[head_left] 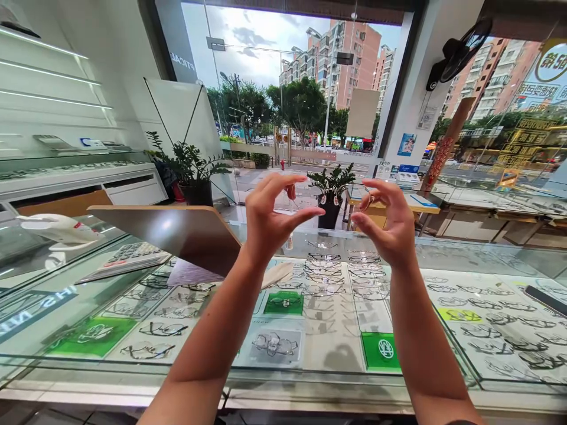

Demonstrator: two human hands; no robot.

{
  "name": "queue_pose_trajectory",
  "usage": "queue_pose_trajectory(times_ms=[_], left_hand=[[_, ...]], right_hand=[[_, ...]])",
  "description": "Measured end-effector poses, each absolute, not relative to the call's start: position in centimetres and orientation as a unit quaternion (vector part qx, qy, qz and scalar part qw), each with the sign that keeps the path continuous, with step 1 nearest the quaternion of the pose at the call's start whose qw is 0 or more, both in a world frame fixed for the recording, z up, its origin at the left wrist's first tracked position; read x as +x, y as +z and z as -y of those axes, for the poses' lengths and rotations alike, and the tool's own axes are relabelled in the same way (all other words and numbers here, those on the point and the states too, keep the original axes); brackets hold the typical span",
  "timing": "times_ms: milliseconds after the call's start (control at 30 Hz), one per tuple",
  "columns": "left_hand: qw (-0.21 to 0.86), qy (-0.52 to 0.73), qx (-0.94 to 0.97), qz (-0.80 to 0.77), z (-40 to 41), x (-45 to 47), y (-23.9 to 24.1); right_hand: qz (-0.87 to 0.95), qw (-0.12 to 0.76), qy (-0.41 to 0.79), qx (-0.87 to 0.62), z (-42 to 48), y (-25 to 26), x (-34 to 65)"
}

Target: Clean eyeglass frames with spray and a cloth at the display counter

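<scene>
Across the near part of the glass-topped white display desk (336,392), seen through its pane, lie a bright green card with a round white emblem (385,349) and, farther in, rows of thin-rimmed eyeglasses (325,274). Above the middle of that desk, the left hand (274,206) pinches one side of a pair of clear, seemingly rimless spectacles (323,199), index finger over it and thumb under; the right hand (390,218) mirrors this at the other side. The spectacles hang between the two hands, above the desk's far half, small nose pads showing, though the lens edges and exact contact are too faint to trace. The step in hand looks like holding the pair up level for inspection; the next move would call for a light, even grip that neither twists nor smears it. Beyond the desk stands a leafy green potted plant (332,177).
</scene>
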State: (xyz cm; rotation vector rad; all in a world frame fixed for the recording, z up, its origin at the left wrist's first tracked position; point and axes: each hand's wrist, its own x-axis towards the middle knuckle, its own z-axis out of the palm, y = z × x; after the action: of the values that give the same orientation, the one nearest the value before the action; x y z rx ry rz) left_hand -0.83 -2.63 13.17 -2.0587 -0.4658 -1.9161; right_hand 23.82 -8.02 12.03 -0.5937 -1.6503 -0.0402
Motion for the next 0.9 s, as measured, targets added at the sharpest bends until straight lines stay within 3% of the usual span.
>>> queue_pose_trajectory(times_ms=[267,667,900], left_hand=[[0.096,-0.64,-0.734,0.204,2.1,-0.8,12.2],[-0.096,-0.643,-0.737,0.187,0.4,-0.8,11.2],[-0.016,-0.666,-0.72,0.194,0.9,-0.2,11.1]], right_hand=[[0.722,0.605,0.001,-0.336,7.1,11.4,24.2],[0.714,0.621,0.051,-0.321,5.8,10.9,24.7],[0.715,0.612,0.026,-0.336,5.4,10.7,24.4]])
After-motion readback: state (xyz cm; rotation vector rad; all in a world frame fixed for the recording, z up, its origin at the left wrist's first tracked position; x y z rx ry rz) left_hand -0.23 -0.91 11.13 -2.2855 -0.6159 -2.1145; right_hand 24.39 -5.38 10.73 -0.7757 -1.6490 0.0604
